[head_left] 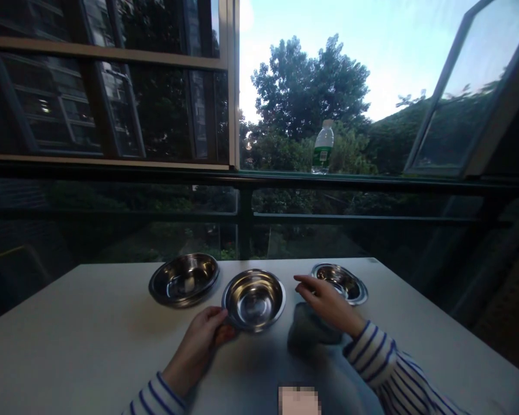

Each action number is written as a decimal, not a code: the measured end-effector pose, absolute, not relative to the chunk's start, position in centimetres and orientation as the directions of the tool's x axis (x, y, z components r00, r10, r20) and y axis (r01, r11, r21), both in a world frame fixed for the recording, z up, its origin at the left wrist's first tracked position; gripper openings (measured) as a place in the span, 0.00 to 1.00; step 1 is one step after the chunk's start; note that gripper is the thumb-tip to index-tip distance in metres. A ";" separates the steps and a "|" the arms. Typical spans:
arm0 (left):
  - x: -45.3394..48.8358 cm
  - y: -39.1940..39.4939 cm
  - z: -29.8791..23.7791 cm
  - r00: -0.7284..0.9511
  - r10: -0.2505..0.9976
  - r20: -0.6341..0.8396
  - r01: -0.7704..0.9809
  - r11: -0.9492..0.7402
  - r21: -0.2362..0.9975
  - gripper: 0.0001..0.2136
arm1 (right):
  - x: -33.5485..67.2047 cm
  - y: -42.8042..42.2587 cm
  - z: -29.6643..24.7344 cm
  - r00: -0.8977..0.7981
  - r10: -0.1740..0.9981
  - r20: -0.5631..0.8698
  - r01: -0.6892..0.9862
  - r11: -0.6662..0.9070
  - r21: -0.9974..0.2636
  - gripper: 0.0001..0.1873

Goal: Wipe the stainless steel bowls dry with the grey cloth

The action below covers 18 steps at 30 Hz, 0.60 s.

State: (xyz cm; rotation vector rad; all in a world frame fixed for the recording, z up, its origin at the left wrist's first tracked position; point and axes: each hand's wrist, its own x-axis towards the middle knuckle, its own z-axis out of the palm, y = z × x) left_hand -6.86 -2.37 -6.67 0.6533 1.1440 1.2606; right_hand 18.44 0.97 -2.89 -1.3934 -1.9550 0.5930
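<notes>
White table (121,328), blurred grey cloth (309,328) under the right hand (332,305), whose grip I cannot tell, big steel bowl (184,282) back left, medium bowl (255,302) at centre, rim pinched by the left hand (199,339), small bowl (349,283) back right

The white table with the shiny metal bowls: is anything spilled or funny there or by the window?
No spill shows on the white table. One slightly odd thing: a clear plastic bottle with a green label seems to stand on the dark window rail, where a bump might tip it outside.
</notes>
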 end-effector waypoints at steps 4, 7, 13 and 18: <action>-6.2 -2.9 -7.5 -0.148 0.943 -0.299 -0.403 0.219 0.889 0.04 | 20.0 -0.5 -5.7 -0.200 0.916 0.348 0.678 0.386 -0.626 0.19; -5.7 -3.2 -7.6 -0.175 0.934 -0.313 -0.378 0.230 0.897 0.03 | 21.1 -1.3 -7.4 -0.244 0.866 0.436 0.729 0.461 -0.507 0.21; -4.7 -3.6 -7.5 -0.228 0.906 -0.356 -0.322 0.275 0.906 0.02 | 23.1 -2.7 -7.9 -0.450 0.813 0.369 0.750 0.569 -0.337 0.29; -3.7 -4.4 -7.4 -0.196 0.907 -0.372 -0.316 0.301 0.900 0.01 | 23.4 -2.9 -8.2 -0.560 0.793 0.238 0.734 0.609 -0.300 0.32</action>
